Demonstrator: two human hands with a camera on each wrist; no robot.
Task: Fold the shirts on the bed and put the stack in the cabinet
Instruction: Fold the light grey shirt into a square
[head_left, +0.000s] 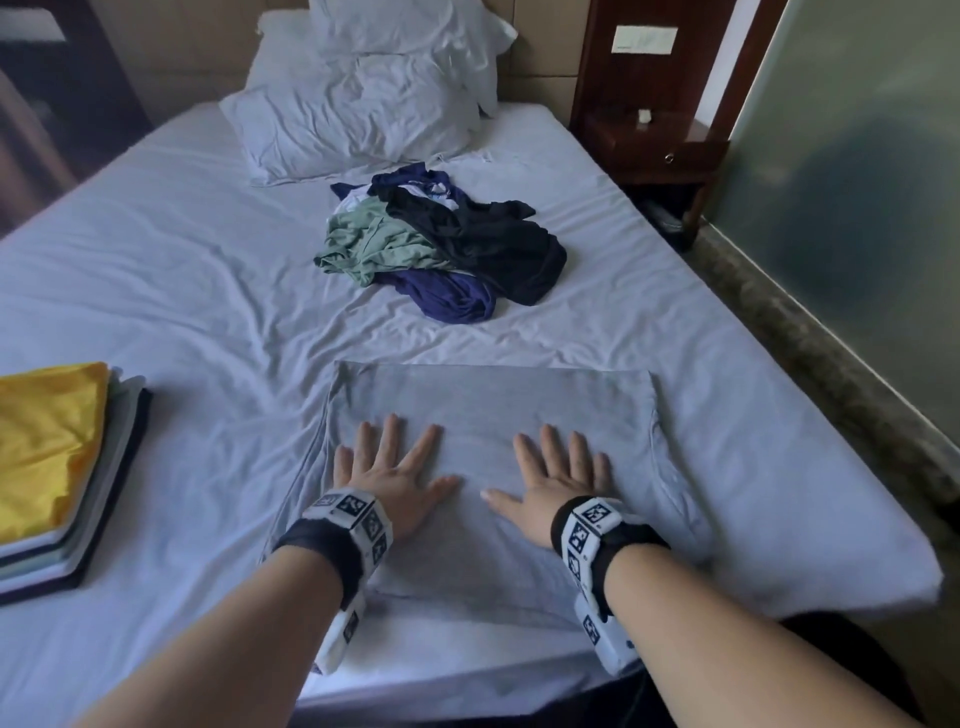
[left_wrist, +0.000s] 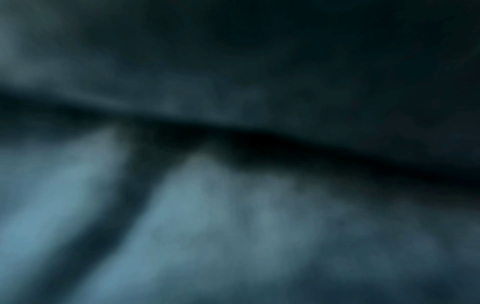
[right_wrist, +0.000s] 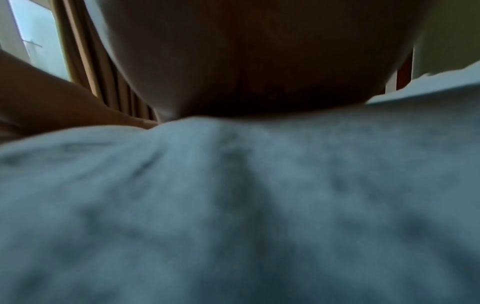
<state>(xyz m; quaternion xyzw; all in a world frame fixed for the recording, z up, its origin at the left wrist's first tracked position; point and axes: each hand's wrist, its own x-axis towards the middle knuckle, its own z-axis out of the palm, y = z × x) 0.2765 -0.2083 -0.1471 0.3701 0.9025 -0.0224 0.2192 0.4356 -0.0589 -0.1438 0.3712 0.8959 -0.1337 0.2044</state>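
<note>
A: Across the frame, what lies on the bed?

B: Lower centre, the grey shirt; centre, unfolded shirts; left edge, the folded stack.

A: And the hands?

B: The left hand and right hand press flat on the grey shirt, fingers spread.

bedroom, hotel-like | bed with pale sheet fills the view | two white pillows at far end | dark wood nightstand far right with wall switch plate above | curtains by window, right wrist view
</note>
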